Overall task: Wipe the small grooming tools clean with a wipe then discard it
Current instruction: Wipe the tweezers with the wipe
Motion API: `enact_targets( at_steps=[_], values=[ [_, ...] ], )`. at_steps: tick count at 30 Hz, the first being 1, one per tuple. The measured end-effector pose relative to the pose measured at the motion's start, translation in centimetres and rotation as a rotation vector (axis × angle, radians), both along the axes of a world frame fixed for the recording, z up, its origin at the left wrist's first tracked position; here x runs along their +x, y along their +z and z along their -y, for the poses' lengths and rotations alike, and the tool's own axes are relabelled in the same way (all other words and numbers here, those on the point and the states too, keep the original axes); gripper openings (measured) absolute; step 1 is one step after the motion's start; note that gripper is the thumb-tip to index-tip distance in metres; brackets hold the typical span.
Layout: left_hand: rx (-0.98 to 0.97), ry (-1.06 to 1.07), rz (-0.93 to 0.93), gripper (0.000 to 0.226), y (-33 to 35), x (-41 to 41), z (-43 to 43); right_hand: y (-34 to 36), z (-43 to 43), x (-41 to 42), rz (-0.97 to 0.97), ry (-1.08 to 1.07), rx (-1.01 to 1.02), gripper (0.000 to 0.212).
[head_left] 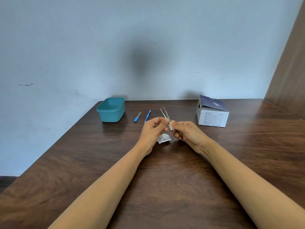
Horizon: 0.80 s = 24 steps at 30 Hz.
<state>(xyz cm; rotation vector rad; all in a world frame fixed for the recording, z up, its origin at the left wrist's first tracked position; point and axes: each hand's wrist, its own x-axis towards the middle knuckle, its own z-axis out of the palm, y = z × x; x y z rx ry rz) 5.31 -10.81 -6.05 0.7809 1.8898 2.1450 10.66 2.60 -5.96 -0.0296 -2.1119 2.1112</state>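
**Tweezers pinched in the wipe, two tools waiting**

My hands are close together over the middle of the bench [165, 179], each clamped on something. My left hand [152, 128] pinches the tweezers [164, 112] between thumb and fingers about halfway along, with the two prongs pointing up and away from me. My right hand [189, 134] squeezes the folded wipe [171, 127] around the closed end of the tweezers.

I expect the tweezers to be light, stiff and springy, and slippery once wet. I would hold them on the ribbed middle and keep my fingers off the fine tips, which could bend or prick. The wipe is soft and limp and looks damp, so it needs to be folded over the metal and pinched or it will slide off.

The nail file [137, 116] and the blue-handled tool [147, 116] lie side by side on the bench beyond my left hand, not touching. Both are thin and flat, so I judge it easiest to lift them by their blue handles.

A torn wrapper [163, 139] lies on the bench beneath my hands. The teal tub [110, 110] at the far left is probably where the wipe goes. A box [212, 117] with its flap open sits at the far right.

My fingers hide most of the wipe and the lower end of the tweezers. I cannot read the print on the box or see whether the tools are dirty.
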Motion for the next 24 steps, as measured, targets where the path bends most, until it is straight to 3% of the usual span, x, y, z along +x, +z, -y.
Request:
enact_targets(
  at_steps=[12, 24],
  values=[
    [0.046, 0.088, 0.058, 0.019, 0.02, -0.23, 0.14, 0.14, -0.55, -0.15, 0.047, 0.023, -0.022, 0.02],
    [0.04, 0.019, -0.062, 0.012, -0.06, 0.29, -0.1, -0.22, -0.26, -0.14, 0.011, -0.032, -0.061, 0.024]
  ],
)
